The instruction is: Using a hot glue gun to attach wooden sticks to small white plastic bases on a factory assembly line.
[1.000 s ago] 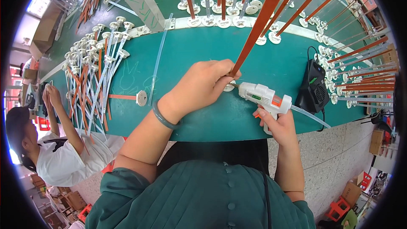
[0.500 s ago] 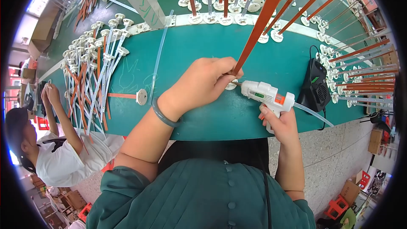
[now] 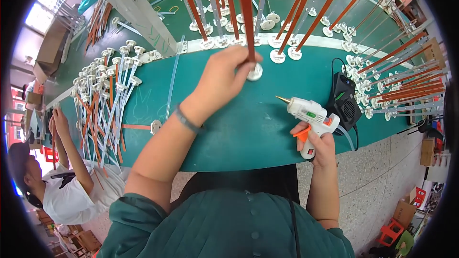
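Pinching, with the left hand (image 3: 217,79), a brown strip (image 3: 245,14) near its lower end between thumb and bent fingers, just above a white round base (image 3: 255,73). Gripping, with the right hand (image 3: 319,145), the handle of a white glue gun (image 3: 308,110), fingers wrapped round and beside the orange trigger (image 3: 302,133); cannot tell a squeezed trigger from a slack one.

Reddish brown, flat, long and narrow, in the strip's case, rising nearly upright and running out past the top edge; disc-like and a little blurred in the base's case. Placed over the green table (image 3: 229,136), on the near side of the pale rail (image 3: 192,45), well apart from the gun's brass nozzle (image 3: 283,99). Cannot tell contact from a small gap beneath the base.

Counted close in: one held strip, one base below it, one gun, one clear glue stick (image 3: 348,135) at its rear. Just right of the held base, two standing bases (image 3: 277,56) with brown strips. Farther right, one black device (image 3: 345,96). To the left, one clear rod (image 3: 174,83), one flat-lying piece (image 3: 156,126), one heap of strips with bases (image 3: 98,77), too tangled to count. At far left, one co-worker (image 3: 76,200) in white.
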A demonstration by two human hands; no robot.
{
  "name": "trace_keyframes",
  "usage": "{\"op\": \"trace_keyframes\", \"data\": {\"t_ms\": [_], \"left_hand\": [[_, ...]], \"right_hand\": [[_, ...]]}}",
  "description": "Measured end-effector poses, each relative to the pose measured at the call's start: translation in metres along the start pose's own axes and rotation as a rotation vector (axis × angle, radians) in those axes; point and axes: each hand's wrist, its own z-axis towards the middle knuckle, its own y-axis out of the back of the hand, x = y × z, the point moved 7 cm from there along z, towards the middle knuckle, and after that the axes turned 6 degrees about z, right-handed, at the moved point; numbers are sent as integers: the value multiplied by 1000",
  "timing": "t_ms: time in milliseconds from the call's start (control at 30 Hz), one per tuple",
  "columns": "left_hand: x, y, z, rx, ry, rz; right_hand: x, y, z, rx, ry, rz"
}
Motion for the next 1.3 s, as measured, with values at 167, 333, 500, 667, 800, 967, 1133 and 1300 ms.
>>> {"op": "trace_keyframes", "data": {"t_ms": [167,333,500,667,800,967,1133,1300], "left_hand": [[35,-27,33,-22,86,7],[43,-36,37,-15,130,6],[43,-40,36,-9,204,-67],[48,-25,19,-146,171,14],[3,-33,0,75,2,295],[7,-41,-22,237,-59,486],[17,123,-85,-183,356,782],[59,274,-210,-305,852,368]], "right_hand": [[-3,6,2,5,18,55],[-3,6,3,35,-8,74],[-2,5,2,37,-24,82],[0,3,1,23,-17,152],[0,7,-1,32,1,143],[-3,2,3,43,20,120],[-8,16,-2,-10,117,126],[-7,16,-6,31,128,58]]}}
